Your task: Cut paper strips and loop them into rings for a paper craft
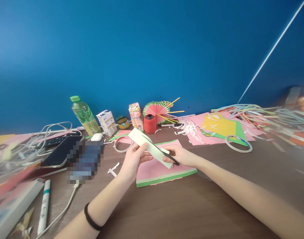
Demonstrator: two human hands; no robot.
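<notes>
Against a blue wall, the brown surface (167, 212) lies strewn with craft scraps, and above a pink-and-green paper stack (162, 172) the left hand (133, 161) pinches a pale paper strip (152, 147) taut so the right hand (182, 156), gripping black scissors (164, 153), can cut along it.

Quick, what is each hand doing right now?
Left hand: closed on the pale green paper strip.
Right hand: closed on the scissors, blades at the strip.
</notes>
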